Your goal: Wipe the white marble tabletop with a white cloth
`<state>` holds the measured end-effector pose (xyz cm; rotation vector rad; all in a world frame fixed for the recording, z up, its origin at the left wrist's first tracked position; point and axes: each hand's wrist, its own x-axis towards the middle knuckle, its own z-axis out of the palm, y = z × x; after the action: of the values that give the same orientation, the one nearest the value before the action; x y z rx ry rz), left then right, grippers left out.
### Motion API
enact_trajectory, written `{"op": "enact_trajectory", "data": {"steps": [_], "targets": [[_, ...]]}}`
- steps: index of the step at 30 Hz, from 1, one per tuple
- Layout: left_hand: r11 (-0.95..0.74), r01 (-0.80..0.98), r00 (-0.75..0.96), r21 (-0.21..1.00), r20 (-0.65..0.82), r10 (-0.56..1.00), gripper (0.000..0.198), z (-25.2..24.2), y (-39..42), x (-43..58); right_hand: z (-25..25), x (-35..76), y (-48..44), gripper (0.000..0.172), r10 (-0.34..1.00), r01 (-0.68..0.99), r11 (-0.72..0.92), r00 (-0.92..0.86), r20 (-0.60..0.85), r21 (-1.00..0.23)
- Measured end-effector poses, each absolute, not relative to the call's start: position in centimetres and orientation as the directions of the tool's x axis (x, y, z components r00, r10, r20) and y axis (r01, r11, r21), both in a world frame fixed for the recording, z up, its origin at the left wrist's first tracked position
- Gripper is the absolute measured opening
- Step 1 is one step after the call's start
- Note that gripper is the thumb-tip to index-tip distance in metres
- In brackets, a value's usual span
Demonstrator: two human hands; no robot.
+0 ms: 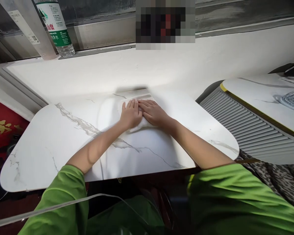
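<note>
White wall [93, 73], head view, with labelled water bottle [55, 27] on its ledge, upper left. Marble-patterned white counter [39, 140] below. White cloth [145, 124], one, bunched on the counter near mid-width. Left hand [131, 115] and right hand [154, 113]: laid flat on the cloth, side by side, fingers extended.

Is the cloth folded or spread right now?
Not spread wide: only a small patch of cloth shows beneath the left hand and right hand. Folded or bunched, cannot tell.
</note>
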<state>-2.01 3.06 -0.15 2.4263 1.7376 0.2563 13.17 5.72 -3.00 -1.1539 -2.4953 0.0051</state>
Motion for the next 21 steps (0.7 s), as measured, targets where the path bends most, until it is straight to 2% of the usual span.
{"op": "enact_trajectory", "data": {"steps": [5,10,15,21], "targets": [[-0.378,0.910,0.378,0.171,0.037,0.925,0.061,0.0,-4.2,1.1,-3.6,17.8,-1.4,0.054,0.661,0.669,0.731,-0.644,0.385,-0.136],[-0.490,0.853,0.492,0.180,0.038,0.870,0.064,-0.3,-8.2,6.7,-3.9,24.5,-7.1,0.055,0.723,0.734,0.662,-0.571,0.389,-0.151],[-0.579,0.796,0.560,0.178,0.148,0.815,0.062,-0.6,-8.5,11.5,-4.0,29.6,-8.6,0.054,0.786,0.801,0.577,-0.490,0.377,-0.162],[-0.554,0.809,0.528,0.198,0.170,0.832,0.060,-1.2,-4.3,13.2,-3.2,30.4,-4.0,0.051,0.801,0.805,0.568,-0.493,0.339,-0.172]]}}
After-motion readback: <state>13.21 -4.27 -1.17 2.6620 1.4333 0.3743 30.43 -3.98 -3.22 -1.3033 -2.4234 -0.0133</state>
